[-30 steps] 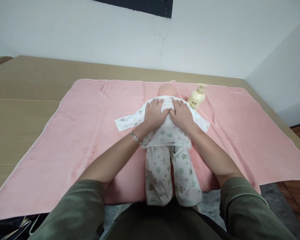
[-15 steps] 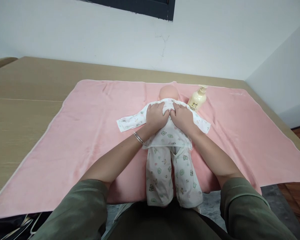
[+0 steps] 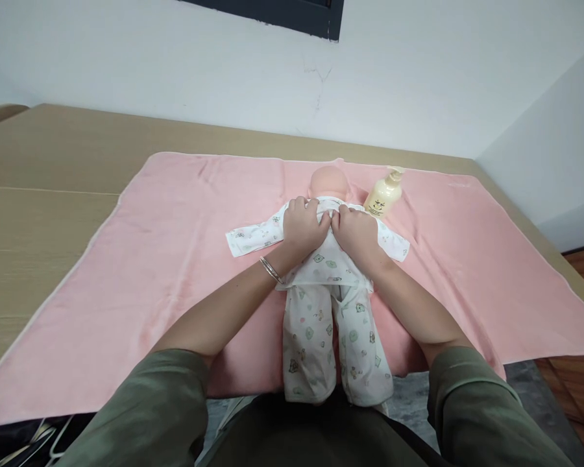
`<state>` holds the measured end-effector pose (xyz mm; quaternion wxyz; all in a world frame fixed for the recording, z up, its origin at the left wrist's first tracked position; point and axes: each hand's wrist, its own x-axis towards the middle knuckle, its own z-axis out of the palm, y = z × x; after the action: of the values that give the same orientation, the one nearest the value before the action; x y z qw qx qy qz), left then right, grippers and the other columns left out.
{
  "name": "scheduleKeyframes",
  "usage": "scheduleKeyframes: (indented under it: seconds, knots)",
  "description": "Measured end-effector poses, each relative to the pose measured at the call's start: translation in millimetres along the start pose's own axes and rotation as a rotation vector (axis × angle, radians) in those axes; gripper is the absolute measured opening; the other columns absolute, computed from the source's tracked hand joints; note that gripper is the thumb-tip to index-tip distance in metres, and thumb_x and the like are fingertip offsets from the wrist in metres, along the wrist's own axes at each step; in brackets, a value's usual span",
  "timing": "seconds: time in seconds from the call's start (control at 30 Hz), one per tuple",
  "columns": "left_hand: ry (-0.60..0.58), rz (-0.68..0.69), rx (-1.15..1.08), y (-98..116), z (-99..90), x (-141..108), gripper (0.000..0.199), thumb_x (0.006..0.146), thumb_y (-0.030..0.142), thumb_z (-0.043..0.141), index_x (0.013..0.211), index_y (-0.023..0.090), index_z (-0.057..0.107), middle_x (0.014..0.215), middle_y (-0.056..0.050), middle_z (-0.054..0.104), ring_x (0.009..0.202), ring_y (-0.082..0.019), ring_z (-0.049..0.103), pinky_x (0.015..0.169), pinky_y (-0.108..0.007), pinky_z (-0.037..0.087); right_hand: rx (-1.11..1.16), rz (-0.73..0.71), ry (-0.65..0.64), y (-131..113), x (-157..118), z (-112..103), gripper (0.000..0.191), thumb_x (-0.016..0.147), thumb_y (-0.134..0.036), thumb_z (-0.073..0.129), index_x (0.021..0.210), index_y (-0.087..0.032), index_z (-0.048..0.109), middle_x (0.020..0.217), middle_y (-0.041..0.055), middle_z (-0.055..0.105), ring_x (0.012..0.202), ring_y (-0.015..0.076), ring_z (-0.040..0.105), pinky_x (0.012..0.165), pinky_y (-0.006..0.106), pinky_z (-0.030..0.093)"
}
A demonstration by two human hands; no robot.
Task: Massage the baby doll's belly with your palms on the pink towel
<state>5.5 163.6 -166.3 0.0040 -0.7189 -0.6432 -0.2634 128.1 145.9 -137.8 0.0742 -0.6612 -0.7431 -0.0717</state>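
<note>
A baby doll (image 3: 329, 181) in a white printed shirt (image 3: 328, 264) and matching trousers (image 3: 310, 344) lies with its bald head away from me. No face shows, and its sleeves are spread sideways. Across the left of its upper body rests my left hand (image 3: 304, 227), fingers bent and closed on the shirt cloth. My right hand (image 3: 357, 232) mirrors it on the other side, its curled fingers also on the cloth. Both thumbs almost meet at the middle, where the fabric bunches slightly. My fingertips are partly hidden.
Beneath the doll a pink blanket (image 3: 189, 227) covers much of the wooden table (image 3: 39, 194) and hangs over its near edge. A cream pump bottle (image 3: 384, 194) is beside the doll's head on the right. The white wall (image 3: 224, 78) rises behind the table.
The fingers of both hands have curled from a flatter position. The shirt's collar has slid slightly down from the head. The bottle has stayed in place.
</note>
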Motion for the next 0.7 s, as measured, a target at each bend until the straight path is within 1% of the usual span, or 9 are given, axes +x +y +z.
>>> scheduleKeyframes:
  seconds: [0.1, 0.2, 0.27, 0.33, 0.37, 0.43, 0.53, 0.63, 0.7]
  knots:
    - [0.009, -0.027, 0.025, 3.0, -3.2, -2.9, 0.037, 0.092, 0.037, 0.048, 0.114, 0.011, 0.063, 0.106, -0.018, 0.060, 0.104, -0.034, 0.055, 0.086, -0.044, 0.045, 0.021, -0.010, 0.014, 0.3, 0.0, 1.8, 0.042, 0.101, -0.032, 0.027, 0.104, -0.012, 0.063, 0.095, 0.0151, 0.071, 0.091, 0.0306, 0.067, 0.070, 0.033, 0.044]
    - [-0.018, 0.004, 0.055, 9.0, -7.0, -8.5, 0.034, 0.095, 0.035, 0.044, 0.108, 0.010, 0.062, 0.105, -0.019, 0.059, 0.102, -0.033, 0.055, 0.083, -0.043, 0.044, 0.139, -0.043, 0.006, 8.4, 8.1, 5.4, 0.038, 0.099, -0.028, 0.032, 0.115, -0.010, 0.062, 0.111, 0.0159, 0.069, 0.106, 0.0313, 0.063, 0.087, 0.038, 0.047]
    - [-0.030, 0.032, 0.074, 13.7, -9.5, -12.8, 0.033, 0.096, 0.033, 0.041, 0.106, 0.010, 0.062, 0.106, -0.019, 0.060, 0.101, -0.034, 0.055, 0.082, -0.044, 0.045, 0.258, -0.096, -0.011, 16.2, 15.1, 8.4, 0.041, 0.097, -0.028, 0.036, 0.127, -0.008, 0.056, 0.126, 0.0163, 0.064, 0.120, 0.0304, 0.056, 0.102, 0.040, 0.042]
    - [-0.036, 0.053, 0.082, 16.7, -11.4, -15.6, 0.033, 0.095, 0.031, 0.041, 0.108, 0.010, 0.061, 0.108, -0.020, 0.060, 0.102, -0.034, 0.056, 0.083, -0.045, 0.046, 0.344, -0.136, -0.024, 21.5, 19.3, 10.4, 0.046, 0.097, -0.029, 0.037, 0.136, -0.007, 0.050, 0.137, 0.0159, 0.057, 0.130, 0.0299, 0.049, 0.112, 0.042, 0.035]
    - [-0.042, 0.056, 0.078, 16.9, -12.0, -15.8, 0.033, 0.095, 0.030, 0.041, 0.111, 0.009, 0.061, 0.110, -0.020, 0.060, 0.103, -0.034, 0.056, 0.084, -0.045, 0.046, 0.357, -0.137, -0.027, 22.2, 19.5, 10.4, 0.047, 0.097, -0.029, 0.037, 0.137, -0.007, 0.049, 0.139, 0.0158, 0.056, 0.131, 0.0305, 0.048, 0.113, 0.043, 0.033]
    - [-0.062, 0.051, 0.051, 14.3, -12.4, -12.6, 0.034, 0.094, 0.029, 0.042, 0.115, 0.009, 0.059, 0.114, -0.020, 0.061, 0.106, -0.034, 0.056, 0.088, -0.046, 0.047, 0.318, -0.118, -0.030, 18.6, 15.1, 7.9, 0.046, 0.098, -0.028, 0.034, 0.133, -0.007, 0.053, 0.133, 0.0174, 0.059, 0.128, 0.0325, 0.049, 0.111, 0.046, 0.035]
    - [-0.127, 0.058, -0.016, 5.3, -11.3, -2.2, 0.037, 0.093, 0.029, 0.043, 0.119, 0.007, 0.058, 0.118, -0.019, 0.062, 0.112, -0.034, 0.056, 0.098, -0.047, 0.045, 0.225, -0.101, -0.044, 6.2, 1.7, 0.2, 0.044, 0.099, -0.026, 0.029, 0.125, -0.003, 0.057, 0.126, 0.0211, 0.061, 0.125, 0.0341, 0.052, 0.109, 0.046, 0.037]
    - [-0.181, 0.079, -0.047, -0.3, -9.4, 3.8, 0.042, 0.094, 0.029, 0.041, 0.126, 0.005, 0.055, 0.127, -0.020, 0.060, 0.121, -0.033, 0.053, 0.107, -0.048, 0.040, 0.215, -0.098, -0.065, -0.6, -5.7, -4.6, 0.045, 0.098, -0.023, 0.030, 0.130, -0.002, 0.054, 0.134, 0.0222, 0.057, 0.131, 0.0334, 0.048, 0.113, 0.044, 0.035]
    - [-0.175, 0.081, -0.031, 1.7, -8.7, 0.5, 0.047, 0.095, 0.030, 0.038, 0.132, 0.004, 0.051, 0.134, -0.022, 0.056, 0.127, -0.035, 0.050, 0.110, -0.051, 0.037, 0.259, -0.092, -0.085, 3.4, -1.6, -2.9, 0.048, 0.098, -0.023, 0.031, 0.136, -0.002, 0.050, 0.141, 0.0210, 0.052, 0.136, 0.0327, 0.044, 0.115, 0.044, 0.034]
